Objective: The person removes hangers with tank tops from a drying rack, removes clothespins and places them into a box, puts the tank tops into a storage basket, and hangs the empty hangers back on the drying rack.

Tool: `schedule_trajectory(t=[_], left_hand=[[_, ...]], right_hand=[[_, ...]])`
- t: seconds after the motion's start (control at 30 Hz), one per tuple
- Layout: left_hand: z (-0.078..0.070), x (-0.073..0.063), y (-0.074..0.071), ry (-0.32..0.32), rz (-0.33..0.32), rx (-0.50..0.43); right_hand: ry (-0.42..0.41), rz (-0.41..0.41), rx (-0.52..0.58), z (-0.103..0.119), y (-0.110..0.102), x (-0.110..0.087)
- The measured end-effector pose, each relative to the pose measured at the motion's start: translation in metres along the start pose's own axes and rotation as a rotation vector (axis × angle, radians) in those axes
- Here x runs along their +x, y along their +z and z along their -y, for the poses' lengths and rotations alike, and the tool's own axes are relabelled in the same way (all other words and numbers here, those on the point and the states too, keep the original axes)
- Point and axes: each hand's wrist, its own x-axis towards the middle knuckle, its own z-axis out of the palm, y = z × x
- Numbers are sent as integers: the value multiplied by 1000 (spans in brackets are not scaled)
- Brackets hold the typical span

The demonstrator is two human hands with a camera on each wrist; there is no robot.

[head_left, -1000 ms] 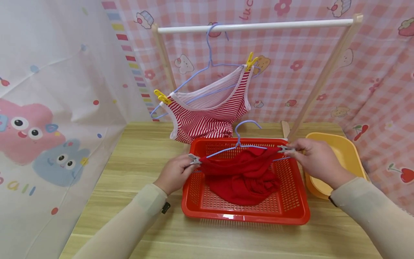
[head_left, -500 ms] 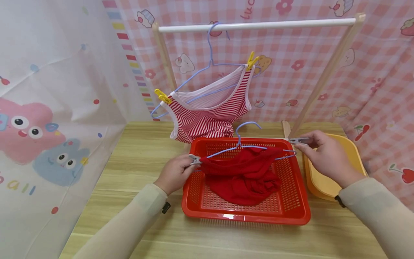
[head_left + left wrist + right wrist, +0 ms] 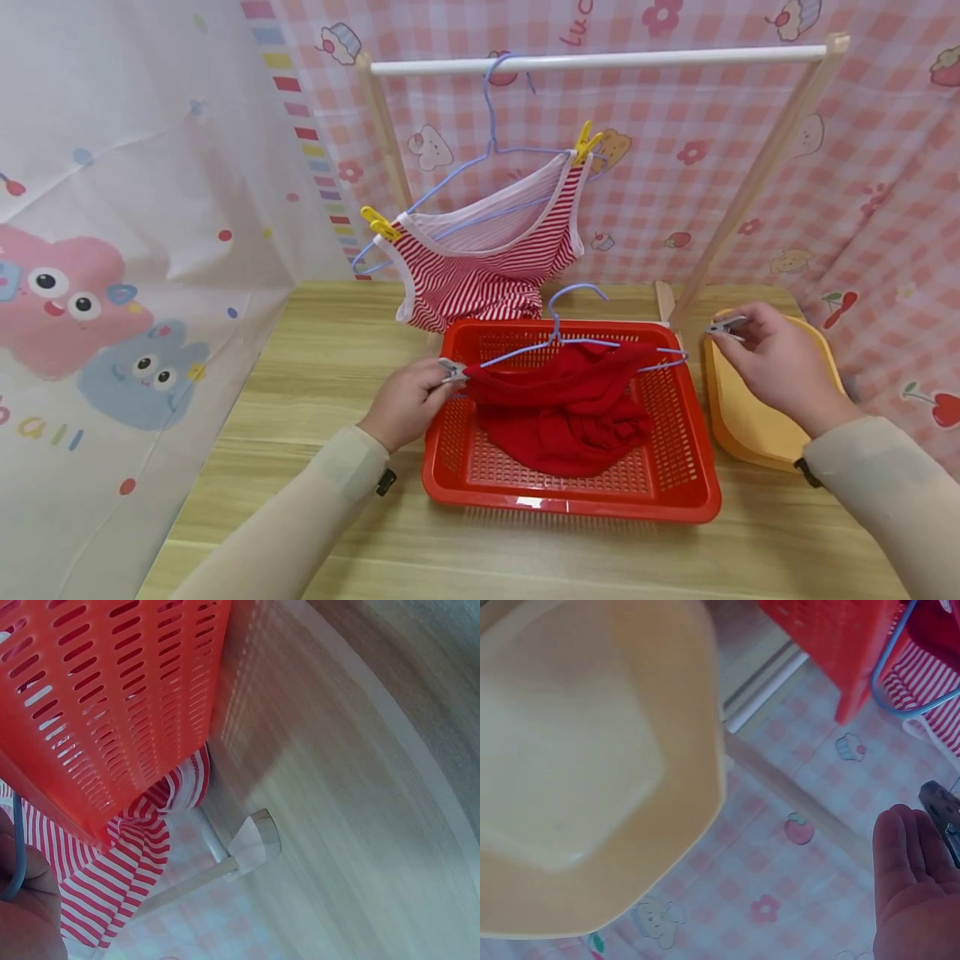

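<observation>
In the head view my left hand (image 3: 405, 406) pinches a grey clothespin (image 3: 452, 372) at the left end of a blue wire hanger (image 3: 517, 352). The red garment (image 3: 562, 417) lies along this hanger, bunched in the red basket (image 3: 555, 502) below. My right hand (image 3: 791, 367) pinches another grey clothespin (image 3: 726, 327), apart from the hanger and over the edge of the yellow basin (image 3: 765, 433). The hanger's right end sticks out bare past the cloth. In the right wrist view this clothespin (image 3: 940, 814) sits beside extended fingers (image 3: 892, 847).
Behind the basket stands a rack with a white rail (image 3: 660, 58) and wooden posts. From the rail hangs a red-striped tank top (image 3: 487, 279) on a blue hanger, held by yellow clothespins (image 3: 380, 225). Printed cloths form the back and side walls around the wooden table (image 3: 315, 367).
My right hand has drawn its clothespin off the right end of the garment and hanger and moved right, toward the yellow basin. The left hand has stayed in place.
</observation>
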Motion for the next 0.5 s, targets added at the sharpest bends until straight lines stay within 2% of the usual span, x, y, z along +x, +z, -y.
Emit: schedule_trajectory(t=[0.33,0.5], left_hand=[[1,-1,1,-10,1,9],[0,-1,1,-7,-3,18]], right_hand=[[4,36,-117,-31,-2,5],[17,120,-203,-45,-2,6]])
